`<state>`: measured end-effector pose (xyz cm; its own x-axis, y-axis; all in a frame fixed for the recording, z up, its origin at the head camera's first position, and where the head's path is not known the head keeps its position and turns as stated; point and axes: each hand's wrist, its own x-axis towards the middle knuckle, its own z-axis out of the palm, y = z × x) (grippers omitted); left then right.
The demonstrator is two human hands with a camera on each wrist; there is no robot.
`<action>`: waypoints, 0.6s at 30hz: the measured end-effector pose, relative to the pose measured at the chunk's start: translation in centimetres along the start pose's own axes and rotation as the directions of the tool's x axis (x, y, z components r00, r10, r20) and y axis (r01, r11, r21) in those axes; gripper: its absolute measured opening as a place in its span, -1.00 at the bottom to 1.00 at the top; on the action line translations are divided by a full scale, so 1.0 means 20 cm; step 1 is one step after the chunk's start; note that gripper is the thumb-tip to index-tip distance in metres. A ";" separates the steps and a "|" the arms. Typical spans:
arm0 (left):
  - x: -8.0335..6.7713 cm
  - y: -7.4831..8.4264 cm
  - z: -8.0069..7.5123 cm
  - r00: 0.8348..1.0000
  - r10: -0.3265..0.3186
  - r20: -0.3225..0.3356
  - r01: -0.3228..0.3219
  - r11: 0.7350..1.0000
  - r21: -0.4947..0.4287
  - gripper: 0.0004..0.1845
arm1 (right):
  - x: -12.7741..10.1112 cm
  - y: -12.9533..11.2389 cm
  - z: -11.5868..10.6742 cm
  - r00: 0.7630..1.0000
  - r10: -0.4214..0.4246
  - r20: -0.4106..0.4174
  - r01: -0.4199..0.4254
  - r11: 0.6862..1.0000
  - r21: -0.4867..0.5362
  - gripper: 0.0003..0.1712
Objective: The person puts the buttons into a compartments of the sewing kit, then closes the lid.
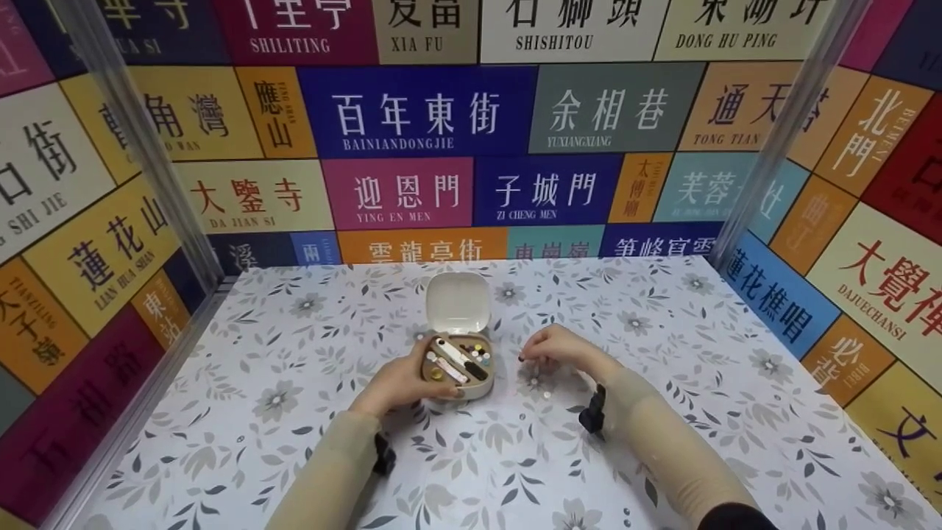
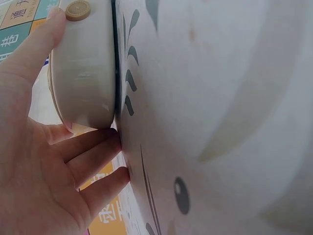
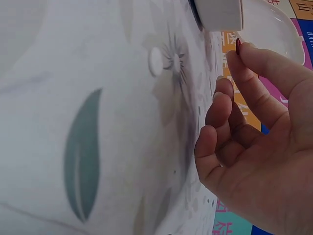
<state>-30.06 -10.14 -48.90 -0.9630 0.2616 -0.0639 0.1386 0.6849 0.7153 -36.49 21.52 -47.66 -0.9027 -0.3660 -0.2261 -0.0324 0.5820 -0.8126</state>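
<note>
A small cream sewing kit box [image 1: 461, 362] stands open on the flowered tabletop [image 1: 294, 383], its lid [image 1: 458, 302] tipped up behind it. The tray holds thread spools, buttons and a dark tool. My left hand [image 1: 412, 379] grips the box from its left side, thumb on the rim beside a tan button [image 2: 78, 10] and fingers [image 2: 93, 147] against the box [image 2: 85, 73] at its base. Just right of the box, my right hand [image 1: 531, 353] hovers low over the table. It pinches a tiny dark red thing [image 3: 238, 46] between thumb and forefinger.
Walls of coloured sign panels [image 1: 412, 110] close in the back and both sides, with metal posts [image 1: 140, 140] at the corners. A small pale round piece [image 1: 547, 395] lies on the cloth near my right hand. A black wrist camera [image 1: 592, 414] sits on each forearm.
</note>
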 end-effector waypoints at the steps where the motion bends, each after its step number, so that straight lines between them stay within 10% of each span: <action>1: 0.00 0.00 0.00 1.000 -0.002 0.001 0.002 1.000 0.000 0.29 | 0.00 -0.01 0.00 1.000 -0.001 -0.006 0.000 1.000 -0.012 -0.83; 18: 0.02 -0.01 -0.01 1.000 0.021 0.005 -0.021 0.999 0.044 0.31 | 0.04 -0.03 0.01 0.999 -0.041 0.021 0.040 0.999 0.024 -0.82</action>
<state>-30.47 -10.36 -49.01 -0.9589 0.2790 -0.0523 0.1689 0.7088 0.6848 -37.13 20.67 -47.41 -0.8913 -0.4048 -0.2044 -0.0582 0.5491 -0.8337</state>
